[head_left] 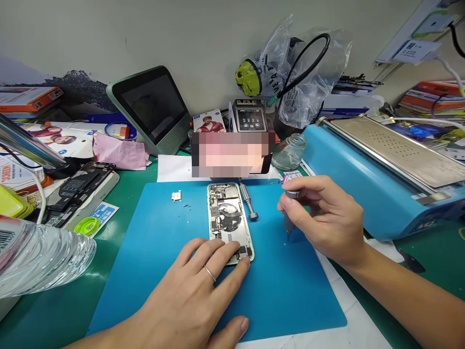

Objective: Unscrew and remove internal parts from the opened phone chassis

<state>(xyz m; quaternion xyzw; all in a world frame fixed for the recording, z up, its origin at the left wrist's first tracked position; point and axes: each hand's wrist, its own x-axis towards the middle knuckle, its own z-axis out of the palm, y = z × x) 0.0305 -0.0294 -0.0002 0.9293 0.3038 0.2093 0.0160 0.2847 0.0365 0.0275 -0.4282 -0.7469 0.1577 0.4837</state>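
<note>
An opened phone [229, 220], its inner boards showing, lies face up on a blue work mat [163, 286]. My left hand [203, 291] rests with spread fingers over the lower end of the phone, fingertips touching it. In my right hand [323, 220] a small grey screwdriver [288, 220] is pinched upright, its tip down at the mat near a tiny bright speck. A second grey screwdriver [248, 199] lies along the phone's right edge. Left of the phone are a small metal plate [176, 196] and several tiny screws [186, 205].
A blue machine [348, 189] with a metal plate borders the mat at right. At left stand a clear plastic bottle [47, 259] and another opened phone housing [80, 194]. Behind the mat are a glass jar [290, 152] and a tilted screen [150, 104].
</note>
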